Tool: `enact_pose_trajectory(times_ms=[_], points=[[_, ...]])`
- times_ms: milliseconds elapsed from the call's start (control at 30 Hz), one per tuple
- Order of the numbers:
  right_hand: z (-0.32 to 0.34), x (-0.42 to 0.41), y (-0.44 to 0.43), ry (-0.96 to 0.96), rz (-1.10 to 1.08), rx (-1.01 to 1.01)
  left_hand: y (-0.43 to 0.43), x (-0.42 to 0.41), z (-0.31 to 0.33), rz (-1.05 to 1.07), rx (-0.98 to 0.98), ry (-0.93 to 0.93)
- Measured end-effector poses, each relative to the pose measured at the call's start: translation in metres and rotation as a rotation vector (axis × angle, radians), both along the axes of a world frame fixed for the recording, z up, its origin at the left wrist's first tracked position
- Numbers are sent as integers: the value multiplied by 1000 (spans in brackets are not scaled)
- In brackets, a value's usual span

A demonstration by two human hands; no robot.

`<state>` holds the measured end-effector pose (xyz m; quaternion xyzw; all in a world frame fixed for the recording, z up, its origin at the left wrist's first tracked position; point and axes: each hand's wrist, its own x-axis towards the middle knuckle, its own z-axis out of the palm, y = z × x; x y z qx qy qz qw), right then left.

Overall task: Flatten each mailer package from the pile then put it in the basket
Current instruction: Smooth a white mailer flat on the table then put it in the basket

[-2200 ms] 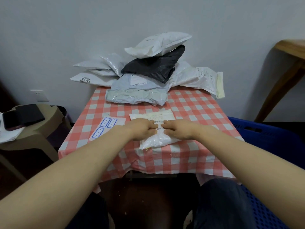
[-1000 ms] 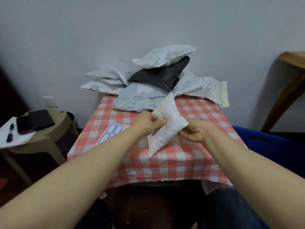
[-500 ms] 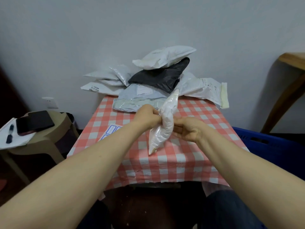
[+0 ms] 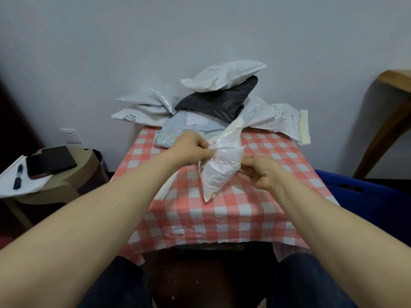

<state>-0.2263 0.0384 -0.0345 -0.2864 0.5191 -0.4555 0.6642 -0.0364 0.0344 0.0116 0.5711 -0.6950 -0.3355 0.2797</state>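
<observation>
White mailer (image 4: 222, 167) in left hand (image 4: 191, 148), right hand (image 4: 262, 172), pile mailer (image 4: 135, 116) "72-5-25"

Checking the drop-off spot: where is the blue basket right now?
Head view, right edge: the blue basket stands just right of the checkered table, lower than its top.

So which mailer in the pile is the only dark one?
The black plastic mailer, lying directly beneath the puffy white mailer topping the pile. Every other one, including the held white mailer, is white or pale grey.
</observation>
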Motion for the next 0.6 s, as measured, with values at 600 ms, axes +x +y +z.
enact_pose_trajectory(times_ms=[600], points=[[7, 17, 4, -135, 117, -71, 1, -5, -17, 195, 45, 194]])
